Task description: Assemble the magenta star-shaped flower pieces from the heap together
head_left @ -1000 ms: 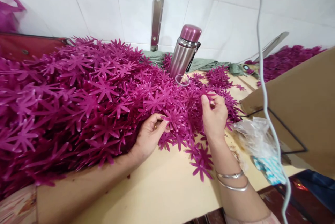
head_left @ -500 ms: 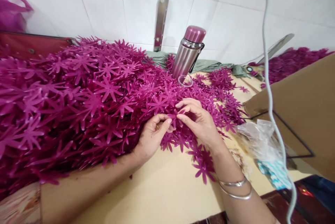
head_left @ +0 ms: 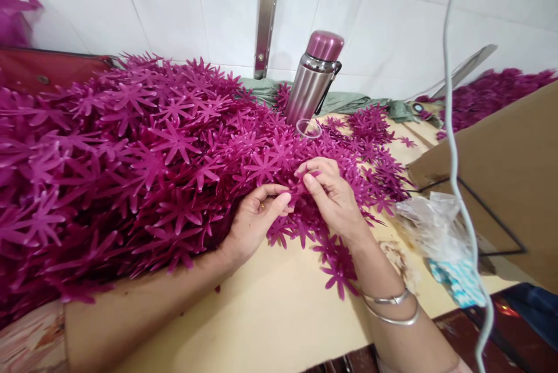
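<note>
A large heap of magenta star-shaped artificial petals (head_left: 174, 143) covers the left and middle of the table. At its front right edge my left hand (head_left: 257, 216) pinches a magenta petal piece (head_left: 298, 188) between thumb and forefinger. My right hand (head_left: 333, 198) is closed on the same piece from the other side, its thumb pressed to the fingers and a petal tip showing above the thumb. The two hands are close together, a little above the heap. Fingers partly hide the piece, so its full outline cannot be made out.
Behind the heap stands a steel thermos (head_left: 311, 79) with a magenta lid, a clear plastic ring (head_left: 308, 128) at its foot. To the right are a cardboard box (head_left: 505, 169), a clear plastic bag (head_left: 431, 225) and a hanging white cable (head_left: 453, 129). Pale tabletop (head_left: 257, 315) shows in front.
My right hand has turned slightly and its fingers have curled in more around the petal piece. The left hand keeps its pinch. The view has shifted a little.
</note>
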Motion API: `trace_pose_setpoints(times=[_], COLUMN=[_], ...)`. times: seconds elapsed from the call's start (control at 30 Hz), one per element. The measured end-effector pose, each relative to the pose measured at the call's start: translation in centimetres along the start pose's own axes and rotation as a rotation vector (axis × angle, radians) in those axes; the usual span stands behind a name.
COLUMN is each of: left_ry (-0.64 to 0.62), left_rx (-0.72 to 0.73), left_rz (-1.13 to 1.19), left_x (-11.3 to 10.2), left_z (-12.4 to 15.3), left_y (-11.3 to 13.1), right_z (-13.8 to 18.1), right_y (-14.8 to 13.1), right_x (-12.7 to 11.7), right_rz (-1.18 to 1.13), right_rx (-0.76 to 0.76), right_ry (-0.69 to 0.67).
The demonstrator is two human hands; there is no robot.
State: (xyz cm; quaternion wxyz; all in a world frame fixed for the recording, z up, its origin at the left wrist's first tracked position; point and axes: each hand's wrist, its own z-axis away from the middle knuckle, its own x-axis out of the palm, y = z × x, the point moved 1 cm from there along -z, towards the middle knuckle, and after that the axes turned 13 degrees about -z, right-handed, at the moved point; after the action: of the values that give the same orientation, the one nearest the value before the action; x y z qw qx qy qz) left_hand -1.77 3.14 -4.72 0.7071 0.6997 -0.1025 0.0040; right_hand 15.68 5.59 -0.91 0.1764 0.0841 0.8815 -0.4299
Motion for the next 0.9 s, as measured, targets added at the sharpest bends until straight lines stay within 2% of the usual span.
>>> trace_pose_setpoints(times=[0.1,0.23,0.3,0.43,0.5,0.57,0.63,0.7,0.77,0.9], left_ry=[0.002,-0.016,-0.022,-0.008,-0.002,0.002,0.006,0.005,0.002,0.012], left_rx=[0.004,0.023,0.036,0.042,0.035,0.028,0.024,0.023,0.025,0.035], left_rz=[0.000,-0.056,-0.075,-0.089,-0.077,-0.066,-0.054,-0.041,-0.030,-0.045], left_x=[0.0,-0.1,-0.1,-0.1,-0.1,-0.1,-0.1,-0.1,0.0,-0.1], left_z=[-0.1,-0.1,-0.1,0.0,0.0,0.0,-0.1,-0.1,-0.1,-0.1], left_y=[0.0,0.1,0.2,0.3,0.3,0.2,0.2,0.1,0.1,-0.1], right_z=[0.0,0.0,0.0,0.2,0.2,0.2,0.1,-0.1,-0.1,-0.1], right_y=[-0.4,-0.6,-0.4,1.3,2.2,2.5,2.0,1.1,0.2,-0.1], right_x=[0.6,0.6,0.1,-1.4,-2.1,-2.4,-2.3,-2.0,-1.5,-1.0], right_rz=[0.000,-0.036,-0.073,-0.035,0.045,0.129,0.209,0.243,0.205,0.078], right_rx=[-0.049,-0.025,0.019,0.128,0.136,0.101,0.039,-0.023,-0.047,0.005], right_ry=[-0.044,0.007,0.129,0.535,0.635,0.656,0.605,0.488,0.309,-0.030])
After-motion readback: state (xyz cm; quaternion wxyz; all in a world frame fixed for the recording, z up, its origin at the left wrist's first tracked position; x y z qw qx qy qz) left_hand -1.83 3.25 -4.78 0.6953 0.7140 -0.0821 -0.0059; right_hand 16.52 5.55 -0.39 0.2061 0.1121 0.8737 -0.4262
